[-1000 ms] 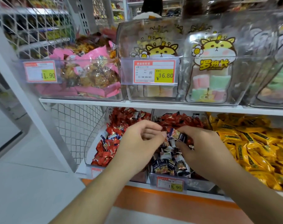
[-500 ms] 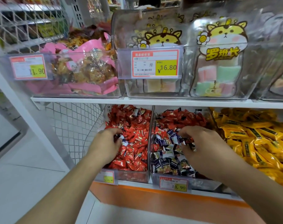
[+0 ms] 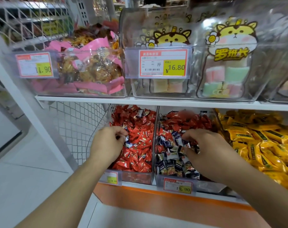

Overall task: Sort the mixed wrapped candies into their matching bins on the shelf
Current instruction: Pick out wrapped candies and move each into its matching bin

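Left hand (image 3: 107, 145) pinches among red candies (image 3: 140, 137); right hand (image 3: 205, 150) grips navy candies (image 3: 171, 155).

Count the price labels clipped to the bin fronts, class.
4: upper-left label on the pink-snack bin, upper-middle label, lower-left label under the red candies, lower-middle label. Others may sit outside the frame.

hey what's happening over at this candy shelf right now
A person is sorting wrapped candies on the lower shelf, one hand in each of two neighbouring clear bins. The left hand is in the red candy bin, fingers curled around a dark blue stray candy among the red wrappers. The right hand is in the middle bin, fingers curled into the dark blue candies at its front; red candies are piled at its back. Both bins are visibly mixed.
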{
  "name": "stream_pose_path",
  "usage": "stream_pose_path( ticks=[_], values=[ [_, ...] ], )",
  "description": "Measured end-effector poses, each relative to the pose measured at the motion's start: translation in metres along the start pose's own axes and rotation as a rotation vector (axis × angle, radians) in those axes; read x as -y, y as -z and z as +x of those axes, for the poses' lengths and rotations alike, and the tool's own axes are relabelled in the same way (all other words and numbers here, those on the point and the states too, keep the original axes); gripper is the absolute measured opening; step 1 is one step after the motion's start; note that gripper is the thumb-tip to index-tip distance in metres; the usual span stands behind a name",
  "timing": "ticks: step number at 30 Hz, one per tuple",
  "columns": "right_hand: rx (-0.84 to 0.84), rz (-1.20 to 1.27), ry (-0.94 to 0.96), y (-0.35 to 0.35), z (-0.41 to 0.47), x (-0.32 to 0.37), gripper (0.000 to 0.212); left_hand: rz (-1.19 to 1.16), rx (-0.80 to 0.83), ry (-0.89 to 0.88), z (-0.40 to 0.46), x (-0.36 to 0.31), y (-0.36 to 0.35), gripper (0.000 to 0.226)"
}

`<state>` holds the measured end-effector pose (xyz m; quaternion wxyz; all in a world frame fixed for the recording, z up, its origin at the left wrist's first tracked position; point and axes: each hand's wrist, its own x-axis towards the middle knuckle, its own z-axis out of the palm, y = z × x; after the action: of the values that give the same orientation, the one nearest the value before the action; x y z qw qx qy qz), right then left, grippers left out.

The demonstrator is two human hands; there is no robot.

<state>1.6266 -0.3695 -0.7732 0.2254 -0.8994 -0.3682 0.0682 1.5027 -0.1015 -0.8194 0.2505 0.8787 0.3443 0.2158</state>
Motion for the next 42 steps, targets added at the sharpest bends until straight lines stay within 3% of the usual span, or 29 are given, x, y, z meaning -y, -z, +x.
stream_pose_path(
  ticks=[5, 10, 14, 17, 20, 23, 25, 28, 30, 36, 42],
  values=[
    [0.002, 0.025, 0.010, 0.003, -0.002, 0.002, 0.039, -0.281, -0.036, 0.016, -0.008, -0.016, 0.018, 0.017],
    [-0.032, 0.085, 0.099, 0.006, -0.004, 0.005, 0.043, -0.709, 0.090, 0.038, -0.030, -0.052, 0.038, 0.016],
    [-0.054, 0.233, 0.159, 0.007, -0.006, 0.013, 0.067, -0.794, 0.231, -0.022, -0.051, -0.088, 0.039, 0.017],
    [-0.066, 0.260, 0.214, 0.009, -0.009, 0.016, 0.054, -0.786, 0.354, -0.111, -0.058, -0.100, 0.028, 0.019],
    [-0.136, 0.156, 0.186, 0.013, -0.011, 0.010, 0.020, -0.745, 0.339, -0.139, -0.056, -0.102, 0.025, 0.021],
    [-0.109, 0.041, 0.067, 0.016, -0.010, 0.002, 0.034, -0.548, 0.159, -0.112, -0.041, -0.082, 0.023, 0.021],
    [-0.073, 0.031, 0.021, 0.017, -0.009, -0.001, 0.042, -0.297, 0.083, -0.123, -0.030, -0.057, 0.019, 0.024],
    [-0.044, 0.045, -0.007, 0.017, -0.007, -0.003, 0.039, 0.047, 0.129, -0.175, -0.026, -0.028, 0.015, 0.030],
    [-0.031, 0.052, -0.007, 0.015, -0.006, -0.003, 0.036, 0.151, 0.166, -0.204, -0.022, -0.016, 0.008, 0.032],
    [0.020, 0.057, 0.004, 0.007, -0.002, -0.001, 0.036, 0.263, 0.161, -0.143, -0.013, -0.009, -0.001, 0.011],
    [0.024, 0.038, 0.012, 0.006, -0.001, -0.002, 0.031, 0.242, 0.106, -0.121, -0.013, -0.010, 0.002, 0.021]
  ],
)
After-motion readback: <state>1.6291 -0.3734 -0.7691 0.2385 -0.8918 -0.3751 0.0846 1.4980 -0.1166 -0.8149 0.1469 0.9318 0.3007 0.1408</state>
